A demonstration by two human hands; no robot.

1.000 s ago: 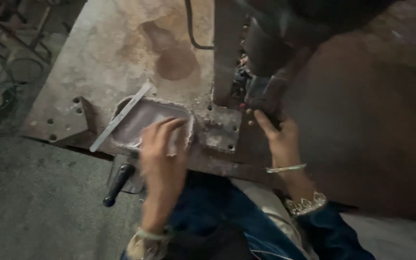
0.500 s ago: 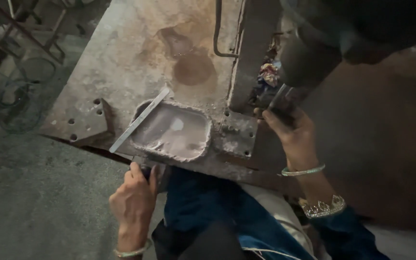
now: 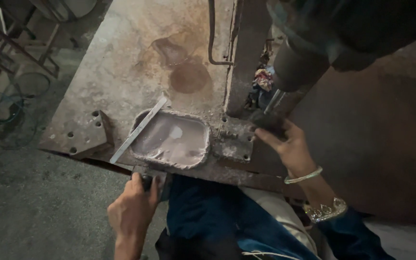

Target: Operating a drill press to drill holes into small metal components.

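The left hand [image 3: 133, 209] is seen below the near edge of the rusty, stained steel surface [image 3: 136, 53], its fingers closed around a dark handle [image 3: 146, 182] that projects from under the edge. The right hand [image 3: 285, 142] is raised at the right of the press frame, its fingers wrapped on a dark lever or knob [image 3: 268, 123] beneath the heavy grey cylindrical ram [image 3: 297, 65]; the exact shape of what is gripped cannot be told in the dim light.

Between the 2 hands, the shallow rounded-rectangular grey metal tray [image 3: 172, 139] is seated in the die recess near the front edge of the surface, with nothing resting on it. A thin flat steel strip [image 3: 138, 130] lies slantwise along its left rim, touching it. A bolted steel plate [image 3: 232, 139] sits just beside the tray on the right, and an angled bracket with holes [image 3: 85, 135] lies to the left, apart from it.

The step in hand is judged to be the working of the press controls, with the tray already placed. The next move would call for both hands to be kept off the die and for the tray to be left square in its recess.
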